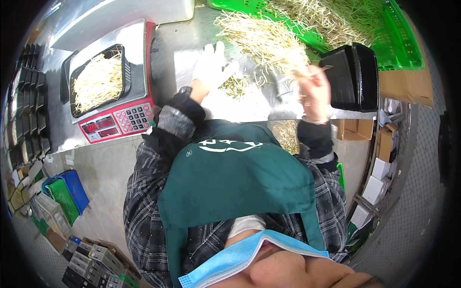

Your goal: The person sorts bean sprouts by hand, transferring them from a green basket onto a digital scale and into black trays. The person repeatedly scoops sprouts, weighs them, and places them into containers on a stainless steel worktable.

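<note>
My left hand [210, 66] is over the metal table [164, 54], washed out by glare, with its fingers apart and nothing visible in them. Beside its thumb lies a small heap of greenish sprout scraps [234, 86]. Motion blurs my right hand [316, 93], whose fingers pinch a few pale bean sprouts [297, 68] at the near right end of a loose sprout pile [263, 39]. To the left, a black plastic tray [126, 77] full of sprouts [99, 82] rests on a red digital scale [149, 57] with a lit display.
A green perforated crate [399, 43] of sprouts stands at the back right. Nested black trays [340, 77] sit right of my right hand. Stacked black trays [30, 108] line the far left. A white bin [126, 18] is behind the scale. The table's front edge [248, 120] is near my apron.
</note>
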### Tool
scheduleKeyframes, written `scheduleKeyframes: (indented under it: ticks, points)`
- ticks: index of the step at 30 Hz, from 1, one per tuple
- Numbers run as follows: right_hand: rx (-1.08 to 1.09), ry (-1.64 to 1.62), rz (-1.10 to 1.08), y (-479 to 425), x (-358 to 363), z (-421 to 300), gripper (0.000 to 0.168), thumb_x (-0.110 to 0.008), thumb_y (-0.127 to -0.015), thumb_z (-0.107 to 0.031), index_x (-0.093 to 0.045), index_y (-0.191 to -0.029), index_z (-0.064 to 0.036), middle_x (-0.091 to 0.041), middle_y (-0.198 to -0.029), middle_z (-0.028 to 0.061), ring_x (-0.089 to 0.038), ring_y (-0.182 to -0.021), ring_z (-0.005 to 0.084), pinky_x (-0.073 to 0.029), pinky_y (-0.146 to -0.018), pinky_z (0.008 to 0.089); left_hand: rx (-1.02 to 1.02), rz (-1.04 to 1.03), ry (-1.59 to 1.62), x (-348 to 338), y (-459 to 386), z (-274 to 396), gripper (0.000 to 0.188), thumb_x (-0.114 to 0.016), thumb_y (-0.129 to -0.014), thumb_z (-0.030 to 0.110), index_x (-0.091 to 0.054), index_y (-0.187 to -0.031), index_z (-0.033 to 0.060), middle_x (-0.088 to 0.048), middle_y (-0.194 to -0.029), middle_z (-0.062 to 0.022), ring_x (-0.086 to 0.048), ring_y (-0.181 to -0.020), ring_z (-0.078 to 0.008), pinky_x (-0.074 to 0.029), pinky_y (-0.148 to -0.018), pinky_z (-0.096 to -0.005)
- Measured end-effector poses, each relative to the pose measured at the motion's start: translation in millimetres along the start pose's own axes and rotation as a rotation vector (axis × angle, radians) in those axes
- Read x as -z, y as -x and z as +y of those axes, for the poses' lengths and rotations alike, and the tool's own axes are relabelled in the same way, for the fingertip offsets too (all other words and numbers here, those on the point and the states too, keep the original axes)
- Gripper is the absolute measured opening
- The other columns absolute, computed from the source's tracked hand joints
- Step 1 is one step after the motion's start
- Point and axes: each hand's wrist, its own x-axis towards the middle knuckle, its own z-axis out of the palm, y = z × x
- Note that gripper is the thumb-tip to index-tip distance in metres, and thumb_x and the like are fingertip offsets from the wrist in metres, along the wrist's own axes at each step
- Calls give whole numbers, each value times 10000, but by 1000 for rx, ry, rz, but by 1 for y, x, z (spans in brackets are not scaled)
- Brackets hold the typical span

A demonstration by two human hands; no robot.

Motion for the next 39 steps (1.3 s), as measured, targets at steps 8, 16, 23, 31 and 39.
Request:
scheduleKeyframes:
  ticks: [8, 16, 23, 31, 39]
  points:
    - [567, 510, 438, -12, 152, -133, 209, -565, -807, -43, -535, -1005, 19, -610, -892, 117, -574, -789, 148, -464, -675, 235, -208, -356, 393, -10, 39, 9, 280, -511, -818, 226, -589, -1042, 78, -594, -973, -144, -553, -885, -311, -428, -813, -376]
    - [419, 1551, 185, -5, 98, -121, 336, -645, -768, -131, -571, -1087, -53, -585, -1032, 108, -555, -936, 181, -422, -843, 295, -103, -331, 332, 58, 70, -16, 339, -566, -742, 144, -553, -1078, 100, -577, -954, -137, -559, -811, -301, -453, -713, -379]
    - [187, 1502, -340, -13, -4, 70, 380, -639, -752, -300, -583, -1025, -41, -605, -881, 144, -616, -791, 216, -481, -673, 322, -135, -276, 74, 21, 65, 15, 396, -529, -760, 348, -550, -1052, 80, -593, -931, -122, -585, -820, -290, -464, -708, -383]
    - [45, 923, -603, -2, -12, 84, 250, -597, -747, -143, -566, -974, -44, -551, -843, 126, -560, -699, 259, -464, -667, 332, -255, -240, 286, 29, 85, -8, 191, -604, -717, 178, -595, -879, 78, -594, -736, -99, -583, -704, -294, -466, -637, -396]
    - [207, 1218, -627, 52, -29, 97, 637, -693, -669, -247, -407, -1220, -107, -463, -1077, 124, -549, -898, 307, -483, -731, 371, -173, -531, 324, 27, 89, -3, 281, -593, -730, 280, -574, -963, 125, -615, -779, -109, -586, -759, -298, -460, -658, -380]
